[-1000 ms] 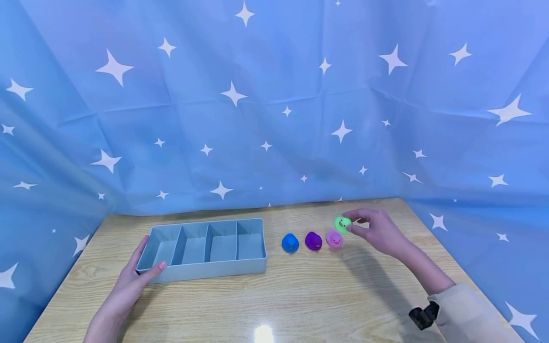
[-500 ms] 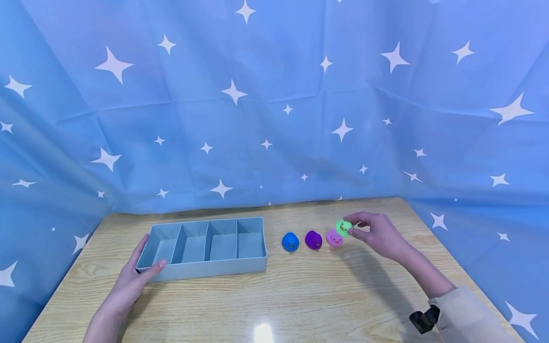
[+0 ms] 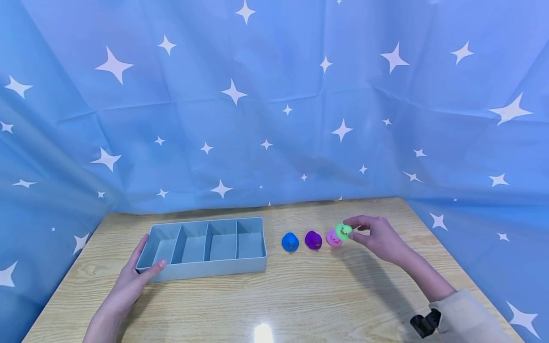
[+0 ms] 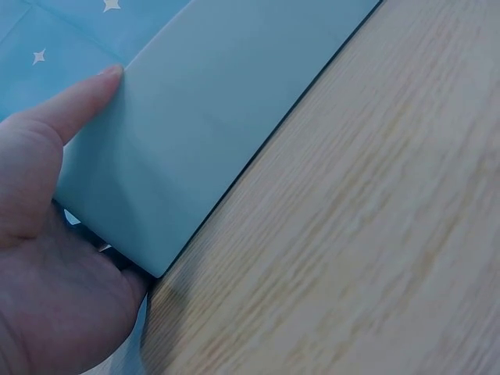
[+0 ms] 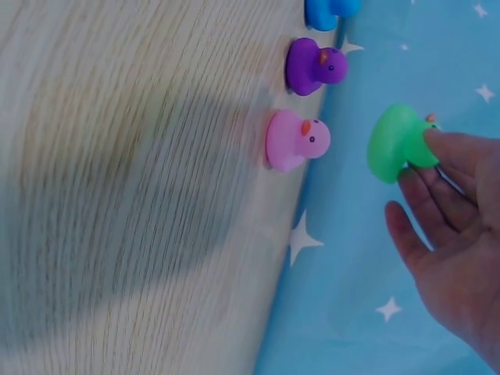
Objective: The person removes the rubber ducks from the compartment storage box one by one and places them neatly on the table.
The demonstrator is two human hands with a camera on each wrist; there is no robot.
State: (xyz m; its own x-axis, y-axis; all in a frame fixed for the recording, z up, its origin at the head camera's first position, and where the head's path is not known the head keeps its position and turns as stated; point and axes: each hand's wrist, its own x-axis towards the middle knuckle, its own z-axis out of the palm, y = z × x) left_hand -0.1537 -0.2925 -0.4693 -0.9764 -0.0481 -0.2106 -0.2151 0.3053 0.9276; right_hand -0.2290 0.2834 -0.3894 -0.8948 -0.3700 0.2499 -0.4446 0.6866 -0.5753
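My right hand (image 3: pixel 377 237) pinches a green rubber duck (image 3: pixel 344 231) between thumb and fingertips, close to the duck's head in the right wrist view. The duck is held above the table, partly covering the pink rubber duck (image 3: pixel 333 238) in the head view; the right wrist view shows the two apart. A purple rubber duck (image 3: pixel 313 240) and a blue rubber duck (image 3: pixel 290 242) stand to the left in a row. At the left, my left hand (image 3: pixel 128 281) grips the end of a pale blue divided tray (image 3: pixel 214 269), thumb over its front rim and fingers around its left side.
Dividers split the tray into several compartments, all bare inside. Both rest on a wooden table (image 3: pixel 240 309) whose far edge meets a blue star-patterned cloth (image 3: pixel 274 119). A black strap device (image 3: pixel 425 323) sits at my right sleeve's cuff.
My right hand has lowered the green duck slightly, and it now overlaps more of the pink duck in the head view. The left hand and tray have stayed put.
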